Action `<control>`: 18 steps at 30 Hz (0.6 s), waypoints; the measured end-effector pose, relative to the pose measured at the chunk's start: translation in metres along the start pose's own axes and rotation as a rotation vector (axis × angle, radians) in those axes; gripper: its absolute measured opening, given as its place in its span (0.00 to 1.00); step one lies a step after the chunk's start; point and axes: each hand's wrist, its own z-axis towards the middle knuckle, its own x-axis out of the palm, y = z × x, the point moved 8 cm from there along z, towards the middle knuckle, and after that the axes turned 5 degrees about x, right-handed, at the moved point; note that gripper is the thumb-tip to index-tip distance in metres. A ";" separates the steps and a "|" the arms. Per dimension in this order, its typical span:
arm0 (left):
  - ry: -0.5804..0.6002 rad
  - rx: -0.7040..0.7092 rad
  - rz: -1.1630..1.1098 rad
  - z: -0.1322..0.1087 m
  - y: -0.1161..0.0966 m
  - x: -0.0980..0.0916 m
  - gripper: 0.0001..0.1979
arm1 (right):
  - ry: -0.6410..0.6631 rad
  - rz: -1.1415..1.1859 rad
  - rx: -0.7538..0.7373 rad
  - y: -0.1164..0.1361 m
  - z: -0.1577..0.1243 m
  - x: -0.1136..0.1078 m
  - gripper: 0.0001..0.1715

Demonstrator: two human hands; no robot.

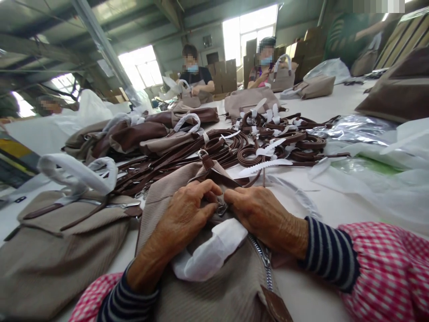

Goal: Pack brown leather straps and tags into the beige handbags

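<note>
A taupe ribbed handbag (201, 295) lies in front of me on the white table, its zip (263, 259) running down the right side. My left hand (187, 210) rests on the bag's upper part, fingers curled in toward the middle. Close beside it, my right hand (256, 210) is closed, thumb and fingers pinched at the brown trim near a metal clasp (221, 209). What exactly the fingertips grip is hidden. Below the hands, a bag handle wrapped in white paper (214, 255) arches over the fabric. A metal ring sits on a brown leather tab (208, 162) at the bag's far end.
Another taupe bag (67, 250) with wrapped handles lies at left. Beyond are coiled brown straps (228, 143), piled bags (161, 129) and, at right, plastic sheets (378, 174). Co-workers handle bags across the table, including one person in a dark shirt (204, 76).
</note>
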 end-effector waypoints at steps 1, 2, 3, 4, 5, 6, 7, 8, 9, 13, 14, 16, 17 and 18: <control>-0.001 0.009 0.002 0.000 -0.002 0.000 0.11 | -0.015 0.001 -0.011 0.000 0.000 0.000 0.10; -0.002 0.018 0.011 0.000 -0.003 -0.001 0.12 | -0.031 0.003 -0.020 0.000 -0.001 0.000 0.10; -0.002 0.024 0.024 0.000 -0.003 -0.001 0.12 | -0.048 0.008 -0.027 0.000 -0.001 -0.001 0.09; -0.001 0.024 0.042 -0.001 -0.003 0.000 0.12 | -0.062 0.018 -0.031 0.000 -0.002 -0.001 0.08; -0.002 0.020 0.062 -0.001 -0.003 0.001 0.12 | -0.072 0.032 -0.035 -0.001 -0.003 -0.001 0.07; 0.002 0.015 0.085 -0.002 -0.002 0.002 0.12 | -0.083 0.046 -0.036 -0.002 -0.004 -0.001 0.07; 0.009 0.009 0.108 -0.002 -0.002 0.003 0.11 | -0.093 0.059 -0.036 -0.003 -0.005 -0.001 0.07; 0.018 0.001 0.131 -0.002 -0.001 0.005 0.10 | -0.108 0.072 -0.037 -0.004 -0.007 -0.001 0.07; 0.029 -0.005 0.154 -0.003 0.000 0.006 0.09 | -0.127 0.085 -0.036 -0.005 -0.009 -0.001 0.08; 0.090 0.026 0.281 0.000 -0.002 0.013 0.07 | -0.237 0.159 -0.049 -0.010 -0.019 -0.004 0.09; 0.110 0.048 0.316 0.001 -0.003 0.015 0.07 | -0.268 0.182 -0.054 -0.011 -0.021 -0.006 0.10; 0.143 0.087 0.381 0.004 -0.004 0.020 0.07 | -0.318 0.231 -0.063 -0.012 -0.026 -0.009 0.10; 0.153 0.100 0.410 0.005 -0.003 0.022 0.07 | -0.334 0.259 -0.068 -0.012 -0.027 -0.010 0.10; 0.159 0.113 0.435 0.006 -0.002 0.025 0.07 | -0.347 0.286 -0.072 -0.013 -0.029 -0.012 0.10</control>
